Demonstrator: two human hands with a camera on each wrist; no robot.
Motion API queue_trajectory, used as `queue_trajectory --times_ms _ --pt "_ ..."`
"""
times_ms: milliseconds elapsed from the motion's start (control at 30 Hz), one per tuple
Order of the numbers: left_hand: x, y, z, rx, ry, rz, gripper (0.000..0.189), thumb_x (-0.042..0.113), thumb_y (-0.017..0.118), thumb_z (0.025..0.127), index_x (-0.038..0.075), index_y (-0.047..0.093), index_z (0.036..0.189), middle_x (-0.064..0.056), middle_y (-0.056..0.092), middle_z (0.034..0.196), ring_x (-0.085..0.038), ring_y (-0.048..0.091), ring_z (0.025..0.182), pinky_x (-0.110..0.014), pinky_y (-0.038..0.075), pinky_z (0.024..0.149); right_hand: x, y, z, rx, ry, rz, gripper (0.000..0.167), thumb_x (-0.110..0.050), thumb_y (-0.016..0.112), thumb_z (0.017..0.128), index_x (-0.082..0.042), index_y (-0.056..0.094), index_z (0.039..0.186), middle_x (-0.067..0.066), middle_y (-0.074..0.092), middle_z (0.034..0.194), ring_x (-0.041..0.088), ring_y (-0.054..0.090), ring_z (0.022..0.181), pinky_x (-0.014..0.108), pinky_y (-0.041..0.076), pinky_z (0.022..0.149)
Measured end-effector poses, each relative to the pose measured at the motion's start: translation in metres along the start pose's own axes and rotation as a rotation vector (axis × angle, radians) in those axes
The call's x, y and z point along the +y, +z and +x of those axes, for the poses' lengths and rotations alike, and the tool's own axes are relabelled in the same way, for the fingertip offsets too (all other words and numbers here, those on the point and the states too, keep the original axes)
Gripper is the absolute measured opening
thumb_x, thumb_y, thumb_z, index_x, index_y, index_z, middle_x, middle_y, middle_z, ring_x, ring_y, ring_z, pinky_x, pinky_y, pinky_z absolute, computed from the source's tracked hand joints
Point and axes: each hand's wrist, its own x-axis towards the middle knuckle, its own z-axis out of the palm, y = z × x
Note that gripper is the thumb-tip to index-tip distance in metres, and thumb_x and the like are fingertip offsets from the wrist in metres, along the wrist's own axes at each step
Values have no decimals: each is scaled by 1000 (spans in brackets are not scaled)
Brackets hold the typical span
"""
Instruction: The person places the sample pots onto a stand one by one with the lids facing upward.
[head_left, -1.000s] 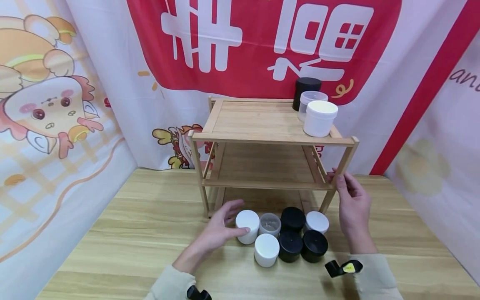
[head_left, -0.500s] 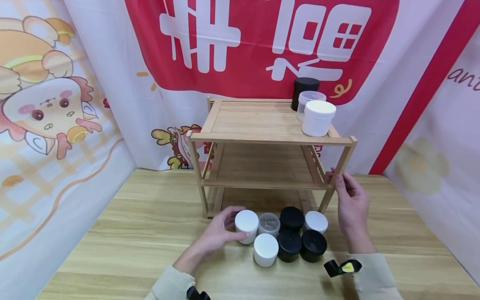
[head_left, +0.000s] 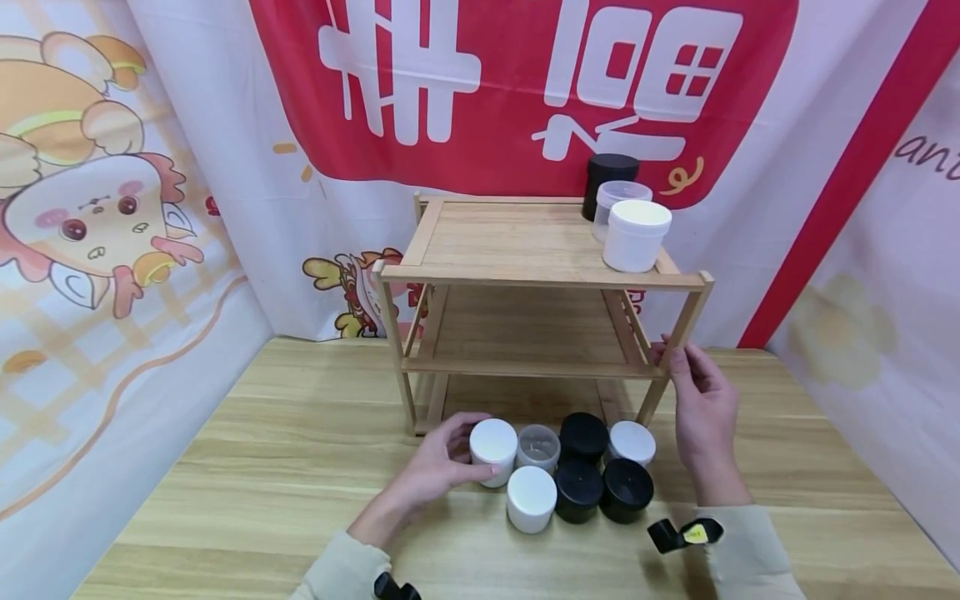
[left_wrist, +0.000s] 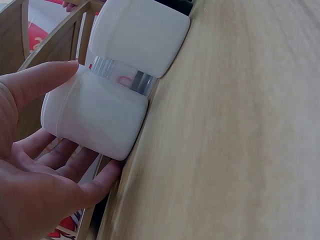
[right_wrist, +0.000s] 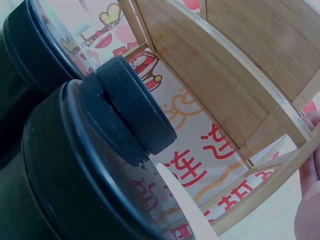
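Observation:
My left hand [head_left: 441, 467] holds a white lidded jar [head_left: 493, 443] at the left end of a cluster of jars on the table. In the left wrist view the thumb lies at the jar's lid edge and the fingers curl round its far side; the jar [left_wrist: 100, 115] stands on the wood. My right hand [head_left: 705, 408] grips the front right post of a three-tier wooden rack [head_left: 517, 237], beside the middle shelf. Just right of the held jar is a clear jar [head_left: 538, 447], and a second white jar [head_left: 532, 498] stands in front.
Several black jars [head_left: 580, 490] and another white jar [head_left: 632, 442] make up the rest of the cluster, before the rack's bottom shelf. On the top shelf at right stand a white jar [head_left: 637, 237], a clear jar [head_left: 622, 193] and a black jar [head_left: 609, 177]. Printed cloth hangs behind.
My left hand has closed in on the white jar, its thumb and fingers coming together around it. The right hand keeps its grip on the rack post.

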Motion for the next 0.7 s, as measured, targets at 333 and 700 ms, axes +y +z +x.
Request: queue_trajectory --times_ms 333,700 --pt "-2 2 1 29 9 26 77 8 91 81 9 57 150 -19 61 149 -36 60 137 -57 47 121 1 1 1 -2 -11 34 39 -30 66 107 -7 72 138 -9 81 113 9 71 115 13 52 101" --pt "-1 2 0 68 13 47 75 5 92 79 9 60 147 -19 64 143 -32 65 128 -53 53 114 1 1 0 3 -15 38 38 -29 66 107 -7 73 138 -9 81 112 9 71 115 13 52 101"
